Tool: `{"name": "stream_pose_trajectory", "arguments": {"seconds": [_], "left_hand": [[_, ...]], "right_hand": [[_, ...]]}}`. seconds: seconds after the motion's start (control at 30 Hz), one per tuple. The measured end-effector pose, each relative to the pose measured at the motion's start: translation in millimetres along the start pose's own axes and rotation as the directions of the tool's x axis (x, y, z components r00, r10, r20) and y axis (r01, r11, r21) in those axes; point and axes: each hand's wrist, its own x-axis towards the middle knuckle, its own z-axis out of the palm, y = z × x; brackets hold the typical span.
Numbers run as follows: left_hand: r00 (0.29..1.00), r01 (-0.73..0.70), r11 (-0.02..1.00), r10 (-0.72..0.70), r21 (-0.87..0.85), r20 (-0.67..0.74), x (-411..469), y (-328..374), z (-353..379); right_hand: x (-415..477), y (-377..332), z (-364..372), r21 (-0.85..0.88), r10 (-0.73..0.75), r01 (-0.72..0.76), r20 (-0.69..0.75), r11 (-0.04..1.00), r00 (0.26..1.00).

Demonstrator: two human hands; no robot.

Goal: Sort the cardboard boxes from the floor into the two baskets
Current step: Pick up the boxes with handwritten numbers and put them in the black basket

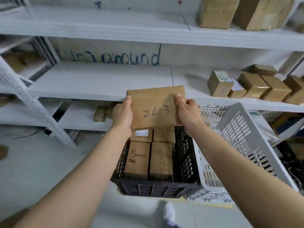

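White shelving [98,83] w/ perforated upright [24,99] at left. Behind it, wall [197,53] w/ blue scrawl [131,59], partly legible. Pale grey floor [32,162]. Even light.

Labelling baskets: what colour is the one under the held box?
The basket is black, clearest in head view.

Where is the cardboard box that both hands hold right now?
In the head view the cardboard box is at centre, gripped between the left hand and the right hand, above the black basket, with the white basket at its right.
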Motion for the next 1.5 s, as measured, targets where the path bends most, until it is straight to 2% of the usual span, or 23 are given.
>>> {"name": "stream_pose_trajectory", "arguments": {"seconds": [0.4,0.57,0.7,1.07,1.23,1.37,1.5], "left_hand": [[0.956,0.175,0.980,-0.193,-0.098,-0.219,93.2,-22.0,64.9],[0.907,0.319,0.936,-0.347,-0.147,-0.240,117.0,-56.8,62.6],[0.876,0.364,0.910,-0.408,-0.200,-0.259,134.8,-78.8,57.6],[0.783,0.494,0.794,-0.583,-0.353,-0.216,176.6,-128.4,54.5],[0.761,0.532,0.769,-0.618,-0.354,-0.199,194.5,-147.1,49.5],[0.728,0.561,0.731,-0.659,-0.390,-0.189,204.4,-159.2,48.9],[0.726,0.567,0.708,-0.671,-0.422,-0.151,214.2,-164.0,53.4]], "right_hand": [[138.6,19.3,19.7,-0.168,0.091,-0.053,0.230,0.984,0.969],[172.6,39.3,41.7,-0.265,0.179,-0.090,0.336,0.960,0.925],[193.9,55.7,63.4,-0.332,0.238,-0.103,0.397,0.938,0.886],[235.4,118.7,125.7,-0.549,0.345,-0.077,0.404,0.833,0.847],[243.2,122.6,148.8,-0.551,0.359,-0.093,0.398,0.829,0.844],[252.0,135.1,164.4,-0.580,0.337,-0.039,0.417,0.814,0.844],[258.9,147.5,174.0,-0.576,0.352,-0.073,0.390,0.814,0.851]]}}
